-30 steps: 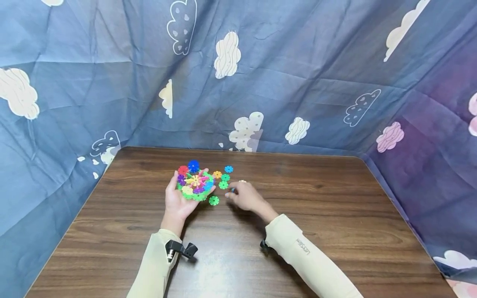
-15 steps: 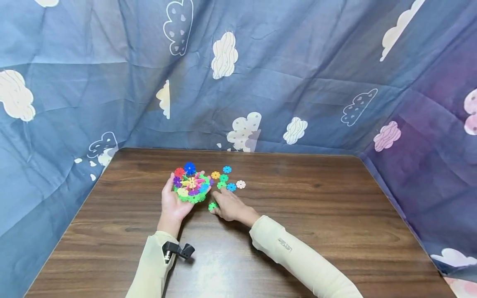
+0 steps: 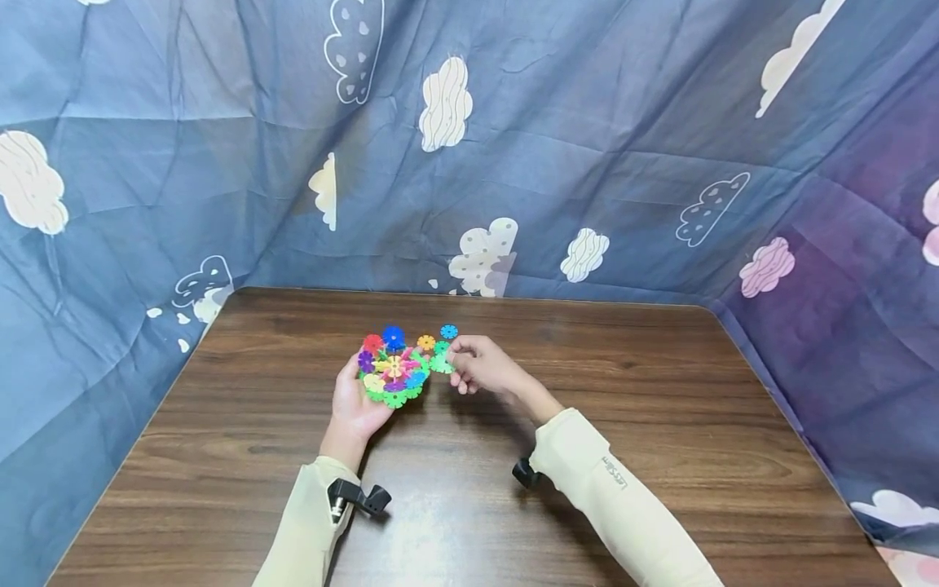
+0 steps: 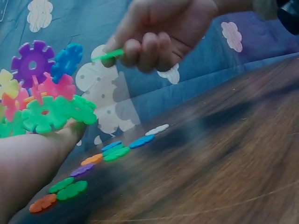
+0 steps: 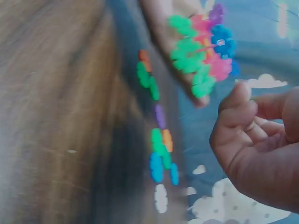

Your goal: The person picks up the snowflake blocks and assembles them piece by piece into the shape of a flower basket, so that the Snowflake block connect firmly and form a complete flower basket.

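Observation:
My left hand (image 3: 359, 405) holds up an assembly of notched plastic discs (image 3: 394, 367), green around the rim with pink, yellow, purple, blue and red ones above. In the left wrist view, my right hand (image 4: 154, 35) pinches a green disc (image 4: 108, 55) between thumb and finger, held edge-on beside the assembly without touching it. The right wrist view shows my right hand (image 5: 261, 149) with thumb and fingertip together; the disc there is hidden. The left palm lies under the assembly's green discs (image 5: 188, 55).
Loose discs lie on the wooden table (image 3: 623, 424) below the hands: a white one (image 4: 157, 129), a purple one (image 4: 82, 170), blue ones (image 4: 142, 141), and several green and orange ones. A blue patterned cloth (image 3: 572, 163) hangs behind the table.
My right hand has picked up the green disc from the table's near side and risen with it. My left hand and the assembly have shifted slightly right.

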Motion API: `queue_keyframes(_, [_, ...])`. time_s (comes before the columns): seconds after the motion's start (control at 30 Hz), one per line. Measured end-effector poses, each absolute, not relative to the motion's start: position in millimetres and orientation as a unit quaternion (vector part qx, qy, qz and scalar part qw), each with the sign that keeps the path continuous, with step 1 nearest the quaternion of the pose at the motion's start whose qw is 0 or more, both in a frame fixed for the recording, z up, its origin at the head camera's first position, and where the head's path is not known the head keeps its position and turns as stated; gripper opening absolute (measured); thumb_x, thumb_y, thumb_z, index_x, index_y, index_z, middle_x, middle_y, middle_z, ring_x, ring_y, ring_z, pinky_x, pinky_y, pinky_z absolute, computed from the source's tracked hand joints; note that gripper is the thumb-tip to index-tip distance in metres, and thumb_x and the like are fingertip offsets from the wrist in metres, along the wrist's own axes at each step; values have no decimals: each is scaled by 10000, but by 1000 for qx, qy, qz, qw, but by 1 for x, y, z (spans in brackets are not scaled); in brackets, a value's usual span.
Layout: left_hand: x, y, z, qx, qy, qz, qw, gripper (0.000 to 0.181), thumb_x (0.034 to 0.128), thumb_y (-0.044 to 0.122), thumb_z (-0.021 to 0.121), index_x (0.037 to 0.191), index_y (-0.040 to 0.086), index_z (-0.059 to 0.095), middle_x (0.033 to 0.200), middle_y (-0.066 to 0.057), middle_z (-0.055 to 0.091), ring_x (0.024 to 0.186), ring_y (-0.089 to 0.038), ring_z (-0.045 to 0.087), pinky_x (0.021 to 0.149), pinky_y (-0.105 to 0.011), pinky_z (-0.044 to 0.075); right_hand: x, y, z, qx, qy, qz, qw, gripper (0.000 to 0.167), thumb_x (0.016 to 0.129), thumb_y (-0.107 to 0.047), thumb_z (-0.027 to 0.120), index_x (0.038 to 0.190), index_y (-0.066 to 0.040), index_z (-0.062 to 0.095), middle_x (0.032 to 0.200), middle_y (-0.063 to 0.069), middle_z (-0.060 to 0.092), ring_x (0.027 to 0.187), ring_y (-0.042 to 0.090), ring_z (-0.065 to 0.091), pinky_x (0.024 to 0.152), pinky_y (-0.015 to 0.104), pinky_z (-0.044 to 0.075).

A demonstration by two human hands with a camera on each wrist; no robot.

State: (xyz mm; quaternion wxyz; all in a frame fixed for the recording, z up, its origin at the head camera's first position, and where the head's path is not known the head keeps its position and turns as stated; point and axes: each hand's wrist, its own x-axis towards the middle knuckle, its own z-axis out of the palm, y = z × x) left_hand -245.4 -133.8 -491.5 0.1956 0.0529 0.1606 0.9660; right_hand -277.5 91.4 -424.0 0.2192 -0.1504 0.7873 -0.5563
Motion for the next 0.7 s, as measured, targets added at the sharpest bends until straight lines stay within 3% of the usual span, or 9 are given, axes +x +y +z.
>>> queue_keyframes(0.2, [-245,-123,-490,18,218,957,190,426,1069,389,328,1400,128,392,1286,-51,645,1255,-189,569,1042,-349,487,-278,88,-417,-177,799,-533,217,195,1012,-50,514,1065,65,663,562,-6,536,488,73,470,473,198,393])
queue_keyframes(0.33, [-247,-120,-489,12,240,950,199,396,1064,378,374,1365,130,440,1266,-42,661,1240,-178,585,1045,-335,481,-276,88,-418,-193,809,-519,197,207,1010,-17,505,1075,82,675,564,-2,512,487,86,427,457,201,334])
queue_keyframes(0.57, [-248,-118,-489,21,273,938,212,377,1072,371,314,1268,141,539,1242,-20,668,1210,-164,600,1031,-323,478,-277,92,-421,-248,845,-449,151,210,1010,-48,522,1053,49,703,565,-37,484,508,78,435,518,218,387])
queue_keyframes(0.7, [-248,-118,-491,39,278,934,219,342,1061,353,390,1223,140,602,1251,-18,659,1219,-159,593,1042,-310,476,-276,94,-419,-251,851,-433,158,211,1013,-69,533,1058,33,712,541,-42,439,503,85,394,545,232,379])
